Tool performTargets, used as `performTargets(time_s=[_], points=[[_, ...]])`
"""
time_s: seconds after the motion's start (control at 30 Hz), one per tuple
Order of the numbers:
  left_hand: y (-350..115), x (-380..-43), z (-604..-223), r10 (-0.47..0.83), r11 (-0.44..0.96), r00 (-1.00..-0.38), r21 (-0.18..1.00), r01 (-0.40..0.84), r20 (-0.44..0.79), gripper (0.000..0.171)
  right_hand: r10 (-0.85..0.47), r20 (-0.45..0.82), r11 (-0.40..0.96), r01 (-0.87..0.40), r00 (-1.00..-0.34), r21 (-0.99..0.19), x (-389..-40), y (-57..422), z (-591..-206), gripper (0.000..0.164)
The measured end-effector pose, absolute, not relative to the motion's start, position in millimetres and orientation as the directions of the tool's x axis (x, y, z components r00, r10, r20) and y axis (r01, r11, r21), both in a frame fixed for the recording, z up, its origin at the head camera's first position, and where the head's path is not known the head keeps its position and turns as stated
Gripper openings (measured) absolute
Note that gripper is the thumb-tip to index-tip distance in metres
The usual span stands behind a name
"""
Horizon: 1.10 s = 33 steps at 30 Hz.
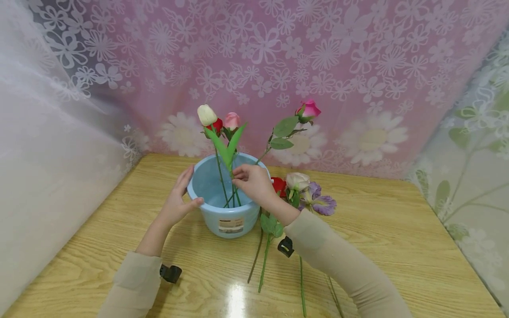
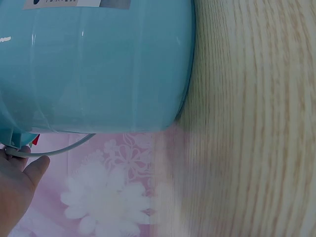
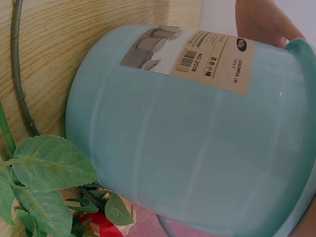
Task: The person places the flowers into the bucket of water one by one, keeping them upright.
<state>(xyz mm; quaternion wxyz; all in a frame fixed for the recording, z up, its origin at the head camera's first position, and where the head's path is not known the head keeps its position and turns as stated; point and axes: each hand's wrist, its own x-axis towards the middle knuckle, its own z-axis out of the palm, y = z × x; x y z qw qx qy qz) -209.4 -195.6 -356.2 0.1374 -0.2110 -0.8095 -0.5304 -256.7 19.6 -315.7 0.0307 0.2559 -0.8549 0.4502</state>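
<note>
A light blue bucket [image 1: 210, 221] with a paper label stands on the wooden table. My left hand [image 1: 177, 194] holds its left side, the thumb at the rim and the fingers along the outside. Over the opening, my right hand [image 1: 252, 180] pinches a green stem just below long tulip leaves [image 1: 224, 152]; it appears to belong to the white tulip [image 1: 207, 115]. Also standing in the bucket are a red rose [image 1: 216, 125], a pink rose [image 1: 232, 120] and a magenta rose [image 1: 308, 109] leaning right. The fingertips partly hide the stem.
Right of the bucket lie a red flower [image 1: 279, 186], a cream rose [image 1: 297, 181] and a purple iris [image 1: 323, 205], their stems toward the front. A thin bucket handle [image 2: 64, 149] hangs at the back. Patterned curtains [image 1: 254, 66] border the table.
</note>
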Motion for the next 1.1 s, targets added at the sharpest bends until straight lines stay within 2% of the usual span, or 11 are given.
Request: performTargets(time_s=[0.2, 0.53, 0.63, 0.87, 1.1], points=[[-195.0, -210.2, -357.4, 0.198, 0.338, -0.872, 0.804, 0.489, 0.447, 0.092, -0.407, 0.3, 0.424, -0.469, -0.863, -0.775, -253.3, 22.6, -315.8, 0.017], [-194.1, -209.9, -358.2, 0.2, 0.335, -0.872, 0.805, 0.489, 0.447, 0.093, -0.359, 0.273, 0.364, -0.404, -0.892, -0.839, -249.6, 45.2, -312.2, 0.018], [-194.1, -209.9, -358.3, 0.2, 0.334, -0.869, 0.803, 0.494, 0.452, 0.094, -0.34, 0.261, 0.323, -0.373, -0.903, -0.87, -241.1, 54.1, -299.9, 0.02], [-194.1, -209.9, -357.6, 0.2, 0.339, -0.868, 0.799, 0.496, 0.454, 0.095, -0.294, 0.221, 0.211, -0.289, -0.93, -0.934, -245.4, 80.9, -302.3, 0.025], [-195.3, -211.7, -358.3, 0.198, 0.325, -0.862, 0.799, 0.506, 0.466, 0.095, -0.246, 0.18, 0.175, -0.227, -0.952, -0.958, -242.8, 109.1, -302.5, 0.031]])
